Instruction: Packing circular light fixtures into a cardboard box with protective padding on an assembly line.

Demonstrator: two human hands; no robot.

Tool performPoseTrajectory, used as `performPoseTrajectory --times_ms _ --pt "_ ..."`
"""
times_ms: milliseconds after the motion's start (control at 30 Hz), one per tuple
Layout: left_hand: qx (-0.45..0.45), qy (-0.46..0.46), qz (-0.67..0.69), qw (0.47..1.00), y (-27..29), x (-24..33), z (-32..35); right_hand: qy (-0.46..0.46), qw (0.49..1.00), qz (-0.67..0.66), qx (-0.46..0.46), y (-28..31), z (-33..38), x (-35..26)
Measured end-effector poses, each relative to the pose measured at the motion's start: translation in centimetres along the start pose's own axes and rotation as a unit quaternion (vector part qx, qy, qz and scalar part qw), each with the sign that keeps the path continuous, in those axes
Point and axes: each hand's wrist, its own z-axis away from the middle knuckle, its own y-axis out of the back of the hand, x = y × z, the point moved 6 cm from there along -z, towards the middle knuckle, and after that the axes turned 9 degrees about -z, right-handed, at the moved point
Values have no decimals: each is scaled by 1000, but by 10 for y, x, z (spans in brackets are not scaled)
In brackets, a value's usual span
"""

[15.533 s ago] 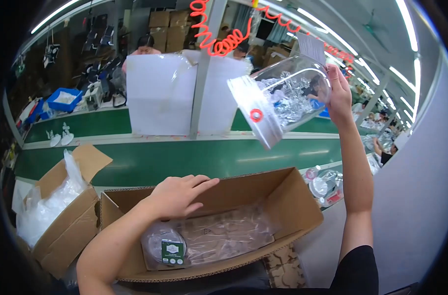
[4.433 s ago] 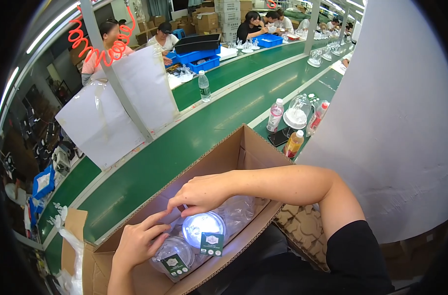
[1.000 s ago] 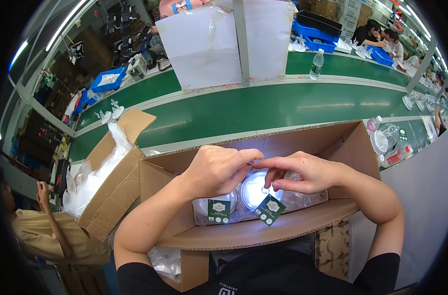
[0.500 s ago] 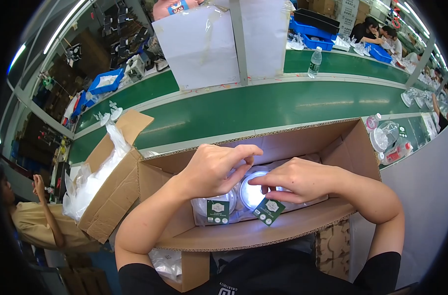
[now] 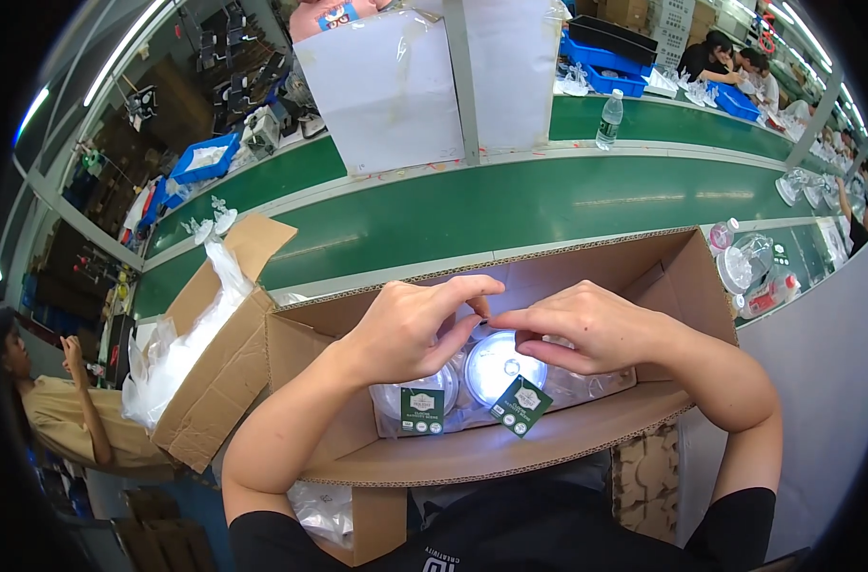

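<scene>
My left hand (image 5: 407,329) is over an open cardboard box (image 5: 491,467), its thumb and fingers curled toward each other. Whatever may be between those fingertips is too small to make out. Beside it, my right hand (image 5: 586,329) points its index finger at the left fingertips, the thumb standing apart below. Under the hands a round, clear lamp-like thing (image 5: 496,372) glows bright white, and a green hang tag (image 5: 521,407) lies at its edge. To its left sits a similar unlit round thing (image 5: 386,398) with its own green tag (image 5: 421,411).
A smaller carton (image 5: 214,381) with white plastic bags stands left of the box. Behind runs a green bench (image 5: 548,205) with a water bottle (image 5: 609,121). Clear round items and bottles (image 5: 753,272) lie at right. A person (image 5: 71,415) is at far left.
My right hand has moved up and left off the glowing thing, uncovering more of it, and its index fingertip is now close to my left fingertips. The left hand has barely shifted.
</scene>
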Motion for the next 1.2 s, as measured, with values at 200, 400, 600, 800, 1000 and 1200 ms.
performPoseTrajectory --times_ms 200,400,600,800,1000,1200 --pt "-17 30 9 999 -1 -1 1 -25 1000 -4 12 5 -1 2" --pt "-14 34 18 999 1 -4 -1 -15 999 -14 26 5 -1 4" --pt "2 -2 17 1000 -2 -6 1 -6 1000 -19 14 3 -4 5" --pt "-8 -5 13 1000 -5 -5 -1 -20 1000 -21 11 2 -4 6" --pt "-25 5 10 1000 -8 -7 1 -39 999 -20 -10 -2 -3 10" --pt "-13 -8 7 1000 -6 -7 -1 -43 999 -19 -15 -3 -3 13"
